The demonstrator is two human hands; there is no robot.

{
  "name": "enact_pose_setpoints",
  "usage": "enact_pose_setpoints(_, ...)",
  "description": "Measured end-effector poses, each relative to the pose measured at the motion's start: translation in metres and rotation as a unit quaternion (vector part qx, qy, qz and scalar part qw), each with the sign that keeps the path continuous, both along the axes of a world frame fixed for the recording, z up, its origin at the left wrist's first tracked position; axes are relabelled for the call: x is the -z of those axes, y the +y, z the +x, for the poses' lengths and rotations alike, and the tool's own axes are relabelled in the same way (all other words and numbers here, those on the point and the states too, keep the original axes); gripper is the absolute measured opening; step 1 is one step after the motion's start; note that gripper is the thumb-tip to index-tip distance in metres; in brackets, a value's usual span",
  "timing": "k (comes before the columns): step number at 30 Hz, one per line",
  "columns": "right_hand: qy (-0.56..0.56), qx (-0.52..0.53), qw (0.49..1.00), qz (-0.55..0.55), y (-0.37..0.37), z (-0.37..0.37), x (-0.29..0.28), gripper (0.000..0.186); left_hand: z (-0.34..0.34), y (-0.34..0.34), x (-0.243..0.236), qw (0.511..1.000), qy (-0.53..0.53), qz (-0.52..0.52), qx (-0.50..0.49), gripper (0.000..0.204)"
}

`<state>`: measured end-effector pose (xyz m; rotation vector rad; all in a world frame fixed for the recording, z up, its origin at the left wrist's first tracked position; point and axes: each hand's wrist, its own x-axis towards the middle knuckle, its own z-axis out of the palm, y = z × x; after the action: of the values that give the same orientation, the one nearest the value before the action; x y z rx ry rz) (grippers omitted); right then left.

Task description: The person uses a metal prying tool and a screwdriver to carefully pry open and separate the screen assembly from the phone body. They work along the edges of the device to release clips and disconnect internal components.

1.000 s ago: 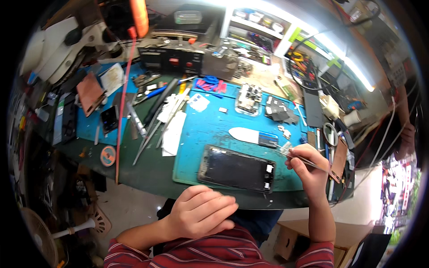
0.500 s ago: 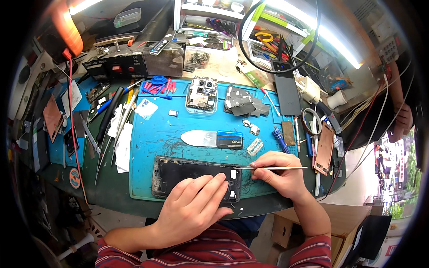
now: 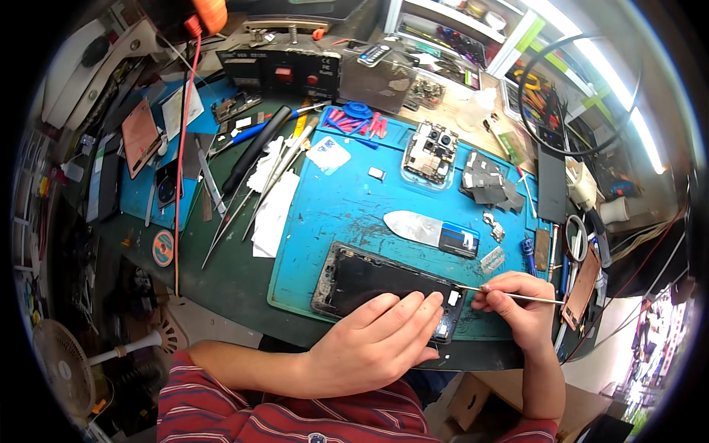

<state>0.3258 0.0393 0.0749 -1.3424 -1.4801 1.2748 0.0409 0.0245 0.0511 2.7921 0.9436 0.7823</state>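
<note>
A black phone frame (image 3: 369, 279) lies flat near the front edge of the blue work mat (image 3: 347, 214). My left hand (image 3: 377, 343) rests palm down on its near right part, fingers pressing it. My right hand (image 3: 517, 306) pinches a thin metal tool (image 3: 509, 296), whose tip touches the phone's right end. A metal pry blade with a blue and black handle (image 3: 432, 232) lies on the mat just beyond the phone.
A phone board in a clear tray (image 3: 430, 151), dark shield pieces (image 3: 487, 184) and pink and blue picks (image 3: 362, 118) lie at the mat's far side. Tweezers and white wipes (image 3: 273, 199) sit left of the mat. A black power supply (image 3: 281, 70) stands at the back.
My view has dropped closer to the bench. My left hand moved from my lap onto the phone, and my right hand brought the thin tool's tip to the phone's right end.
</note>
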Motion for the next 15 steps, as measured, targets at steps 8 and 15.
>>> enact_pose_setpoints(8,0.053,0.015,0.990,-0.129,0.012,0.009,-0.003,0.017,0.001,0.002,0.003,1.000,-0.010,0.012,0.001,0.046)
enact_pose_setpoints(15,0.048,0.020,0.986,-0.157,0.015,0.005,-0.006,0.018,-0.002,0.000,0.001,1.000,-0.002,0.018,-0.001,0.046)
